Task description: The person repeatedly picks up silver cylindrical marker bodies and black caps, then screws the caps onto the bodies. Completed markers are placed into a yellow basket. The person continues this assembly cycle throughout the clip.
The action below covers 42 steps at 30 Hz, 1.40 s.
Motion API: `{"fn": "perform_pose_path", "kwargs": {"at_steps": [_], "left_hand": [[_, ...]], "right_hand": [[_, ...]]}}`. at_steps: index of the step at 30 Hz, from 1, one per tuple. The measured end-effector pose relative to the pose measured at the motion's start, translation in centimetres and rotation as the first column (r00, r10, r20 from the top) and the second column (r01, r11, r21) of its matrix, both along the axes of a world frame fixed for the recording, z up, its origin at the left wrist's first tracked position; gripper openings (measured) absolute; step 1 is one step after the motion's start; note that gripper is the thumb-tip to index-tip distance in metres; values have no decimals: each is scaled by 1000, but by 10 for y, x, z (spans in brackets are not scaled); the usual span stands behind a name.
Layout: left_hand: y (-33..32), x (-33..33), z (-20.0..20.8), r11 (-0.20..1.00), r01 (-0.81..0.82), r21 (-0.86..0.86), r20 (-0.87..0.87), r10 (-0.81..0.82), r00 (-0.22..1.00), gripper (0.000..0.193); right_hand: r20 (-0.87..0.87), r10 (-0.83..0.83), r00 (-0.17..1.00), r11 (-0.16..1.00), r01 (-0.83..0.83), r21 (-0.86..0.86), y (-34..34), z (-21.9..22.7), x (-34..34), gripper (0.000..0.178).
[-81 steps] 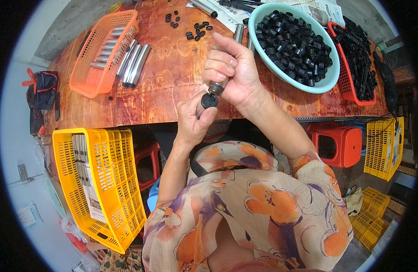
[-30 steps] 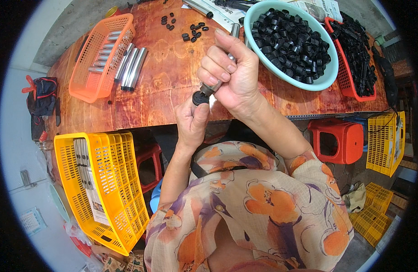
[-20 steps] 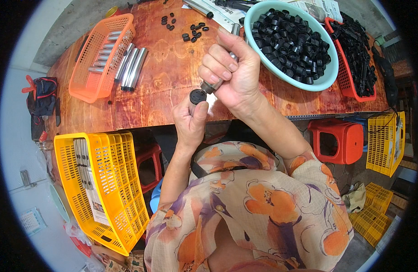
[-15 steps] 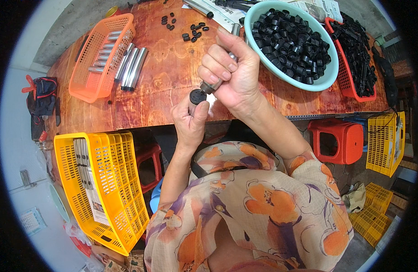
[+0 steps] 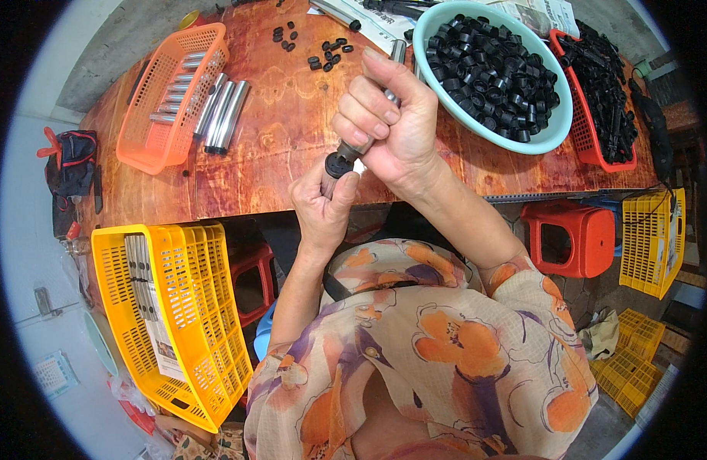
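My left hand [image 5: 320,208] is closed round a short metal tube held upright at the table's near edge. A round black cap [image 5: 337,165] sits on the tube's top end, facing up. My right hand [image 5: 396,126] is wrapped in a fist round a silver metal rod [image 5: 398,52], whose upper end sticks out above the thumb. The rod's dark lower end meets the cap; the exact contact is partly hidden by the fingers. Loose black caps [image 5: 328,55] lie on the table beyond my hands.
A pale blue basin [image 5: 557,130] full of black caps stands at the right, beside a red basket [image 5: 610,166] of black parts. An orange basket [image 5: 131,153] and metal tubes [image 5: 229,115] lie at the left. Below them is a yellow crate [image 5: 215,307].
The rod's lower end has shifted slightly from the cap's edge onto its top. My right fist has moved a little left, while my left hand has stayed nearly in place.
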<state>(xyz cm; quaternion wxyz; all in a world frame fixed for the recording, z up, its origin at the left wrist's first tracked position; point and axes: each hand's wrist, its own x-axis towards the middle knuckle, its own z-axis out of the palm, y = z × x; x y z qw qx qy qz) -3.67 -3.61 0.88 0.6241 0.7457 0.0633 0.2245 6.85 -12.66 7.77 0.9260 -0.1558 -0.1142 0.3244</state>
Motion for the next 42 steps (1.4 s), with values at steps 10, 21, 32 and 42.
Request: {"fn": "perform_pose_path", "kwargs": {"at_steps": [10, 21, 32, 42], "left_hand": [[4, -1, 2, 997, 78, 7, -62, -77, 995, 31], [4, -2, -3, 996, 88, -20, -182, -90, 979, 35], [2, -2, 3, 997, 55, 58, -176, -44, 983, 34], [3, 0, 10, 975, 62, 212, -150, -30, 988, 34]], "right_hand": [[117, 89, 989, 996, -87, -18, -4, 2, 2, 32], [-63, -53, 997, 971, 37, -237, 1, -4, 3, 30], [-164, -105, 981, 960, 58, -272, 3, 3, -1, 31], [109, -131, 985, 944, 157, -291, 0, 3, -8, 30]]}}
